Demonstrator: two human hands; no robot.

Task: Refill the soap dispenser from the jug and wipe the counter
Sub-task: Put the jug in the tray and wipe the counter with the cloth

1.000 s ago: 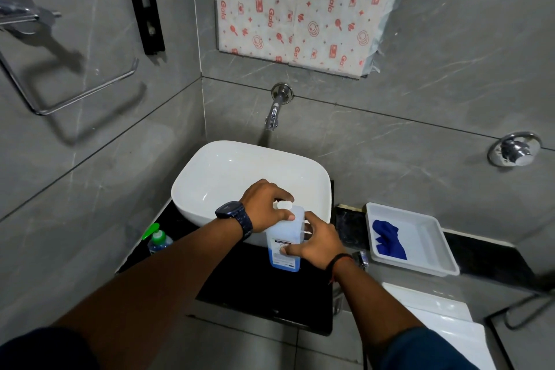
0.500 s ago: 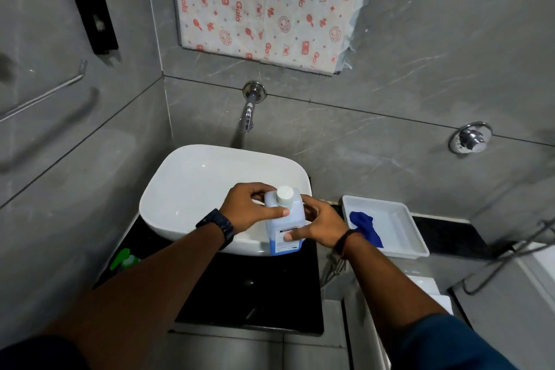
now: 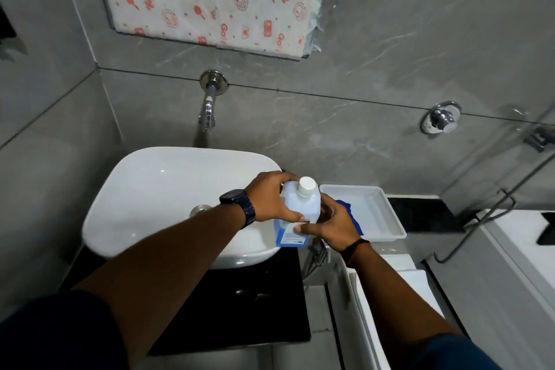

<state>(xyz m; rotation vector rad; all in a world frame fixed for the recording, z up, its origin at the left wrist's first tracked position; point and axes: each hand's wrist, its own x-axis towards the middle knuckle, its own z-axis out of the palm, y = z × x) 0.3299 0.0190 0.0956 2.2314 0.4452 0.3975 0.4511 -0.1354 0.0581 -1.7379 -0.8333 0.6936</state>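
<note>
A translucent white jug (image 3: 301,207) with a white screw cap (image 3: 306,186) and blue liquid near its bottom is held upright between the basin and the tray. My left hand (image 3: 271,197) grips its left side and shoulder. My right hand (image 3: 327,225) wraps its right side and label. The cap is on. A blue cloth (image 3: 351,213) lies in the white tray (image 3: 384,213), partly hidden behind my right hand. The black counter (image 3: 240,303) lies below the basin. No soap dispenser shows in this view.
A white basin (image 3: 168,189) sits on the counter under a wall tap (image 3: 208,111). A chrome wall knob (image 3: 441,120) is at the right. A white toilet cistern (image 3: 525,243) and a metal rail (image 3: 486,219) stand at the right edge.
The jug has been lifted from the counter's front and carried right, toward the tray. My left hand slid off the cap onto the jug's side. The green-capped bottle at left left the view.
</note>
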